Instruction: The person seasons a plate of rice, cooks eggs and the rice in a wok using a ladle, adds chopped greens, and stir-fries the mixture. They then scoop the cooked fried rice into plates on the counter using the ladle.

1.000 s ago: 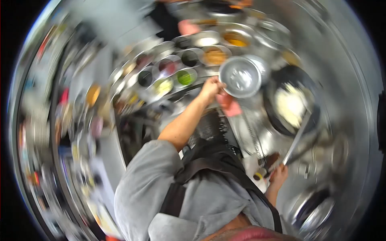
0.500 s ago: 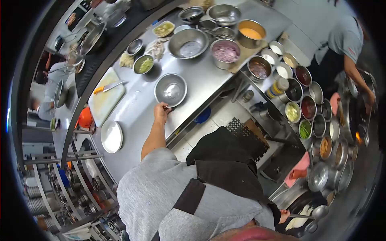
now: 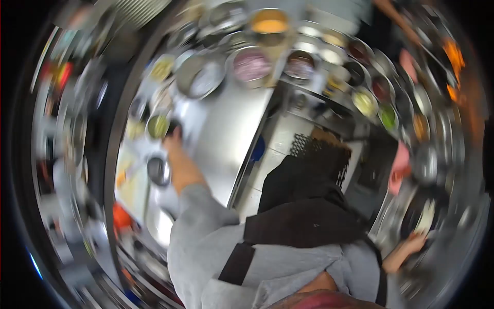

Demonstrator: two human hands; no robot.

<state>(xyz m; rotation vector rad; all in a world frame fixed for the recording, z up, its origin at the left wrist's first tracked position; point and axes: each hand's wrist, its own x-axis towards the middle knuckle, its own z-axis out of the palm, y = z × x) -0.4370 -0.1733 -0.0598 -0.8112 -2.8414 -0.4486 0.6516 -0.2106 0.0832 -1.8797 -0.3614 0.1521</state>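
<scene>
My left hand (image 3: 174, 138) reaches over the steel counter, right beside a small bowl of chopped green food (image 3: 157, 126). Motion blur smears its fingers, so I cannot tell whether they grip the rim. Just below it, an empty metal bowl (image 3: 158, 171) rests on the counter near the cutting board (image 3: 131, 190). At the stove, my right hand (image 3: 414, 243) is closed around the handle of a ladle (image 3: 466, 218), whose head is blurred. Pale food (image 3: 426, 216) lies in the dark pan (image 3: 409, 213) beside that hand.
Pots of orange liquid (image 3: 269, 23) and sliced purple onion (image 3: 251, 65) stand at the counter's far end. Several ingredient containers, one with green pieces (image 3: 387, 116), line the stove side. Flames (image 3: 454, 59) rise at upper right, near another person's arm (image 3: 399, 20).
My left hand has left the empty metal bowl, which now sits farther left, and moved to the green-food bowl. My right hand still holds the ladle by the pan. The view has swung round.
</scene>
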